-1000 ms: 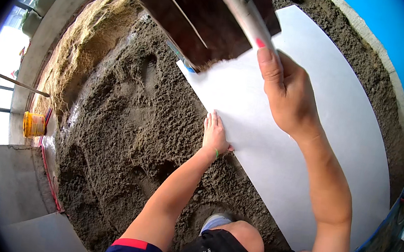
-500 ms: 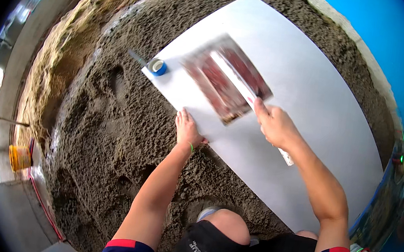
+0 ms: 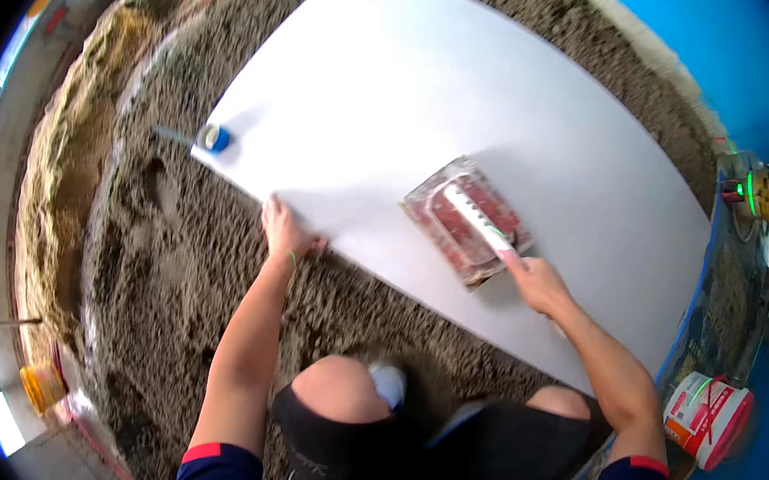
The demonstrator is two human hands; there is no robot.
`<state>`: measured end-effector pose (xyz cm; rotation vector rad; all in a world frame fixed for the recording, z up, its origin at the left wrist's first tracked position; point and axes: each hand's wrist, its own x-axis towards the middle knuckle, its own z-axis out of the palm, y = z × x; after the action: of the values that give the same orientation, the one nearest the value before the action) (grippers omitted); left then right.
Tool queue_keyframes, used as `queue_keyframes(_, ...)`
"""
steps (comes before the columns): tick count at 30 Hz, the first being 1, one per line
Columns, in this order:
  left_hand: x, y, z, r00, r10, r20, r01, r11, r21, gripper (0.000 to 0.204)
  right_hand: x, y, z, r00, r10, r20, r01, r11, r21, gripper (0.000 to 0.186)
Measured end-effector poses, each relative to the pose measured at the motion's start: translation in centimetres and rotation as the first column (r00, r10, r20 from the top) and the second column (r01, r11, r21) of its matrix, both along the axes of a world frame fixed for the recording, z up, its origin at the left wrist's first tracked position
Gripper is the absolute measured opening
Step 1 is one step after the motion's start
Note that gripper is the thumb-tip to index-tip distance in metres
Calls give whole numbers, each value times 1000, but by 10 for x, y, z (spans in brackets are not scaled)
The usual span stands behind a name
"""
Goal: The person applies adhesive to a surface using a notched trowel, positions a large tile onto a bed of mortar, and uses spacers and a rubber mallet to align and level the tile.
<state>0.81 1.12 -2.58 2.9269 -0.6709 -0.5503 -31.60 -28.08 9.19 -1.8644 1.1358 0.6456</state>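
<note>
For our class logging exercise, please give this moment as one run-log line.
left hand: at edge of white slab | right hand: gripping red rectangular tool by white handle, over slab | near slab corner: blue roll

The board (image 3: 364, 86) lies on mud (image 3: 172, 311), the roll (image 3: 223, 139) at its left corner, the float (image 3: 472, 222) farther right. 1 bucket (image 3: 42, 388) is left, 1 tub (image 3: 708, 421) right.

Large white slab tile (image 3: 356, 76): plain, smooth, lying flat on grey-brown mortar bed (image 3: 179, 297), near edge slanting down to the right (bowed by lens). Hand tamper (image 3: 464, 224): rectangular, reddish-brown top, grey smears, long white handle (image 3: 478, 219) lengthwise, pointing lower right. Sits over tile's right-of-centre area, handle side up; contact with tile unclear.
</note>
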Motion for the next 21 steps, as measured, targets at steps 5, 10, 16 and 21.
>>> queue_keyframes(5, 13, -2, 8, 1000, -7, 2, 6, 986, 167, 126, 38, 14, 115, 873, 87, 481, -20, 990, -143, 64)
queue_keyframes(10, 2, -23, 4, 995, -98, -8, 98, 974, 206, 110, -52, 19, 109, 511, 108, 853, 94, 979, -181, 21)
queue_keyframes(16, 27, 11, -21, 997, -48, 68, 29, 963, 266, 107, -141, 23, -48, 968, -228, 107, 241, 962, -125, 78)
queue_keyframes(21, 7, 1, -42, 979, -127, 159, 87, 967, 241, 107, -180, 31, -60, 914, -372, 162, 391, 914, -110, 82)
